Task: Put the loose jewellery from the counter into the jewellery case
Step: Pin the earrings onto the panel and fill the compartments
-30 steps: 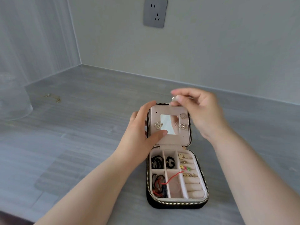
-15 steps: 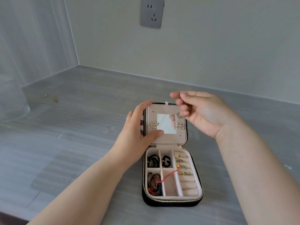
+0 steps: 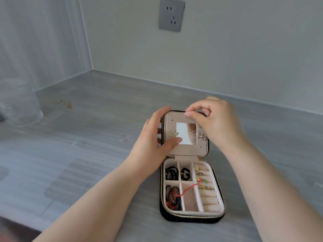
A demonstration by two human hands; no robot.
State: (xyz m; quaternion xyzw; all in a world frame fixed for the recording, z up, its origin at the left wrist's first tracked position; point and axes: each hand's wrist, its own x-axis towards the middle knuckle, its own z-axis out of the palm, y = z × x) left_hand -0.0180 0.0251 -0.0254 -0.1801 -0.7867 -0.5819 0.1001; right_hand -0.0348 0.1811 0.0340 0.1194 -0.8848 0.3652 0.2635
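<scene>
Grips the upright lid by its left edge with the left hand, thumb laid on the inner panel at the lower corner of the mirror, fingers curled behind. Pinches the lid's top edge with the right hand, thumb in front, forefinger over the rim. Cannot tell of any small piece caught inside that pinch. Reads as pinning a stud into the panel, or simply steadying it.

Frames, between the two hands, a sparkling earring left of the mirror and its twin on the right. Works above the jewellery case, open and flat on the surface just below the wrists, with dark hair ties, a red cord and gold pieces in its compartments.

To do this well: keep the left fingers braced behind the panel as backing. Push straight into a pinhole, never at a slant. Hold the lid upright instead of bending it back on the hinge. Avoid nudging the tray.

Far out beyond the left hand, well apart, spots the loose gold jewellery near a clear glass vessel, not yet in the case.
</scene>
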